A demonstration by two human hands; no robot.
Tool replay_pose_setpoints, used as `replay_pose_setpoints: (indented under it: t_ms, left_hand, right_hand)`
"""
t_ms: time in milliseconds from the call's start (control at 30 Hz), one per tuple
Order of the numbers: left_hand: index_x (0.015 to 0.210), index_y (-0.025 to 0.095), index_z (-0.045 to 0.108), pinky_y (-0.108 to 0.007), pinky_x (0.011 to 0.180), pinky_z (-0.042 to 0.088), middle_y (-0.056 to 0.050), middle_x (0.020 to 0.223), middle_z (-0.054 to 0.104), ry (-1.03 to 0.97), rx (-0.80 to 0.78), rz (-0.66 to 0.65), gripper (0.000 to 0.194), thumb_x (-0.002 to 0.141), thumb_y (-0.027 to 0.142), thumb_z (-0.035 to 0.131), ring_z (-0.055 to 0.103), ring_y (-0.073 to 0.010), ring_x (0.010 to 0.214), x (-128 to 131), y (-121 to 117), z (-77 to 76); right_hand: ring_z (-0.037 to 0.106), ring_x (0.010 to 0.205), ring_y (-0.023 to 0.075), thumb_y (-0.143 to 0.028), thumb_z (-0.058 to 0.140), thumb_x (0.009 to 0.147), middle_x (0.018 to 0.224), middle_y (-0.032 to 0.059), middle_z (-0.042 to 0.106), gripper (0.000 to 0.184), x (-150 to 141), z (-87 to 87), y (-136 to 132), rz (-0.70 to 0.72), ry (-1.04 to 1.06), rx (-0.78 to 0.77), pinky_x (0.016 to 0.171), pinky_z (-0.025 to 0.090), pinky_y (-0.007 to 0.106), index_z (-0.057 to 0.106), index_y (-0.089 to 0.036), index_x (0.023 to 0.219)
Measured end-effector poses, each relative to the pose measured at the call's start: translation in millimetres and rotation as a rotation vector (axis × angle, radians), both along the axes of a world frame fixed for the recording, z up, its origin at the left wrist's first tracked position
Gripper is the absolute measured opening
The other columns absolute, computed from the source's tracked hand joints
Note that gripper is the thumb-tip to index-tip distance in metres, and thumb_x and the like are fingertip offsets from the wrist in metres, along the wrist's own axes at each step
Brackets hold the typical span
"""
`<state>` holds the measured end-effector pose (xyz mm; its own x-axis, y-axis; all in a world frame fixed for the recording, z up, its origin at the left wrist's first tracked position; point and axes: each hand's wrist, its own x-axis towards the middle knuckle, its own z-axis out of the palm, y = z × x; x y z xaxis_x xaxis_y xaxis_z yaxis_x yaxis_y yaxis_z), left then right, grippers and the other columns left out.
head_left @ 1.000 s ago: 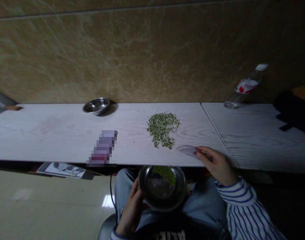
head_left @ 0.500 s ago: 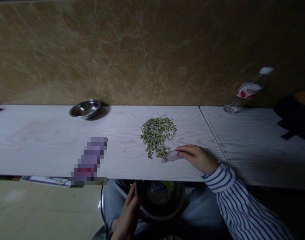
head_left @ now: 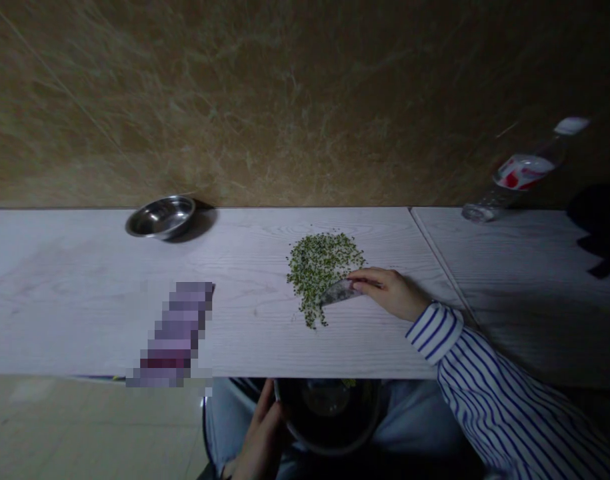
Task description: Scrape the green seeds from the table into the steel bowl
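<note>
On the white wood-grain table lies a loose patch of small green bits, like mung beans or chopped leaves; I cannot tell which. My right hand pinches a thin, see-through plastic card between thumb and fingers. The card's tip touches the right side of the green patch. Below the table edge, my left hand grips the left rim of a dark metal bowl over my lap. A few green bits show inside it, partly hidden by the table edge.
A small shiny steel bowl stands at the back left by the wall. A blurred-out purple item lies at the front left. A clear bottle with a white cap and a dark object stand at the back right.
My right hand has moved the card away from me, from the patch's near edge up to its right side. The view has shifted slightly. My left hand stays on the bowl.
</note>
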<state>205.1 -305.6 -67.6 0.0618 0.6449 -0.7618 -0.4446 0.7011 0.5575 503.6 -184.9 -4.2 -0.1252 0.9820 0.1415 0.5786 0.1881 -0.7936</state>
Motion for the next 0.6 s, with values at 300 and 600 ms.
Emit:
replay_pose_setpoints:
  t_ms: [300,600]
  left_hand:
    - [0.151,0.026,0.042,-0.040,0.091,0.052,-0.010,0.132,0.067,-0.011,0.051,-0.100,0.085,0.072,0.029,0.072,0.063,-0.0312,0.117,-3,5,3.6]
    - [0.152,0.031,0.040,-0.031,0.074,0.052,-0.009,0.140,0.061,-0.001,0.159,-0.067,0.082,0.074,0.031,0.069,0.064,-0.0281,0.110,-3,-13,5.8]
  right_hand:
    - [0.073,0.087,0.0201,-0.030,0.061,0.085,0.093,0.0061,0.078,0.027,-4,-0.7,0,-0.171,0.155,0.047,0.077,0.058,0.032,0.074,-0.021,0.106]
    - [0.074,0.079,0.0184,-0.023,0.060,0.085,0.090,0.0064,0.079,0.027,-54,-0.7,-54,-0.138,0.015,0.198,0.073,0.059,0.029,0.072,-0.019,0.109]
